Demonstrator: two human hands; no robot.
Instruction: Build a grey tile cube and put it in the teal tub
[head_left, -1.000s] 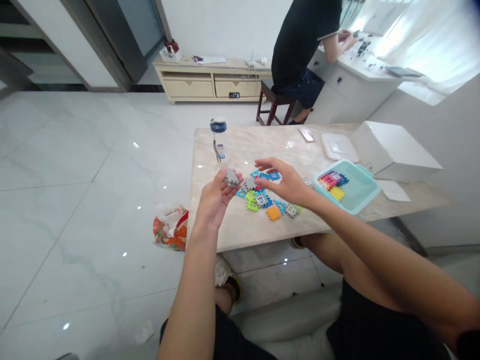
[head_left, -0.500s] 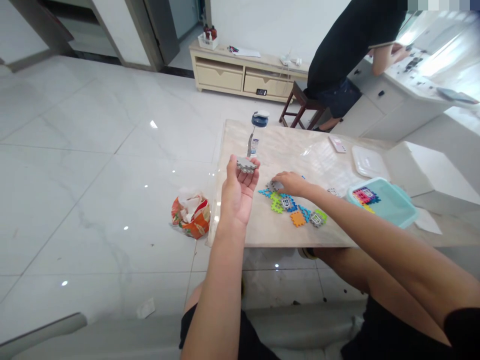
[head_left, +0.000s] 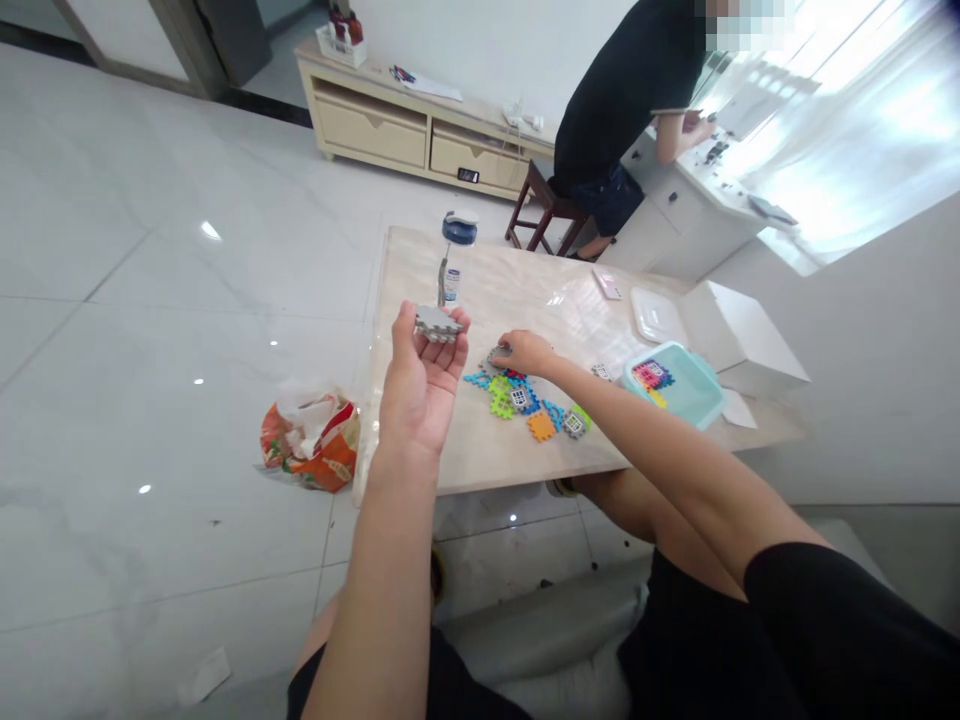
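Observation:
My left hand point(head_left: 421, 375) is raised palm up over the near left edge of the marble table point(head_left: 480, 455), its fingertips holding a stack of grey toothed puzzle tiles point(head_left: 438, 322). My right hand point(head_left: 525, 352) reaches down onto a pile of coloured tiles point(head_left: 525, 400) on the table, its fingers closed on a grey tile point(head_left: 498, 354). The pile has blue, green, orange and grey pieces, some with small windows.
A teal tub point(head_left: 694, 395) with more tiles stands at the right, next to a clear lid point(head_left: 654, 315) and a white box point(head_left: 739, 335). A water bottle point(head_left: 454, 255) stands at the far left edge. A crumpled bag point(head_left: 311, 445) lies on the floor. Another person point(head_left: 622, 100) sits beyond.
My right hand has dropped from hovering over the pile onto a grey tile. My left hand has lifted its grey stack higher, palm up. The camera view has shifted.

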